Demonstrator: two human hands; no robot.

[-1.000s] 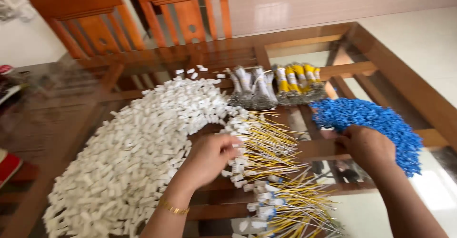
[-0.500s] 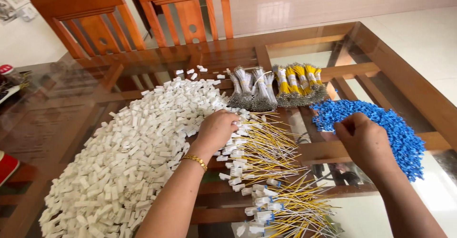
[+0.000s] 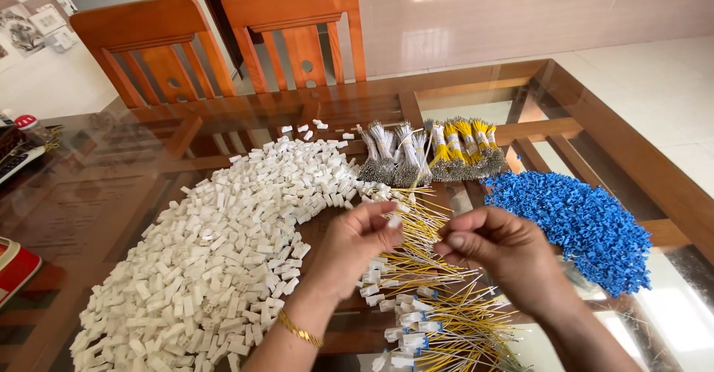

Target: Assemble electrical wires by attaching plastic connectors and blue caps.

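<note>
My left hand (image 3: 355, 244) is raised over the glass table (image 3: 111, 186) and pinches a small white plastic connector (image 3: 393, 222) between thumb and fingers. My right hand (image 3: 506, 253) is beside it with its fingers pinched together; a tiny piece may be in them, but I cannot tell which. Under both hands lie several yellow wires with white connectors (image 3: 428, 309). A big heap of white connectors (image 3: 216, 260) spreads to the left. A heap of small blue pieces (image 3: 576, 219) lies to the right.
Bundles of grey wires (image 3: 390, 156) and yellow wires (image 3: 465, 149) lie at the back of the table. Two wooden chairs (image 3: 223, 45) stand behind it. A red item (image 3: 13, 264) sits at the left edge.
My left hand rose from the white heap with a connector. My right hand left the blue heap and came in toward the left hand.
</note>
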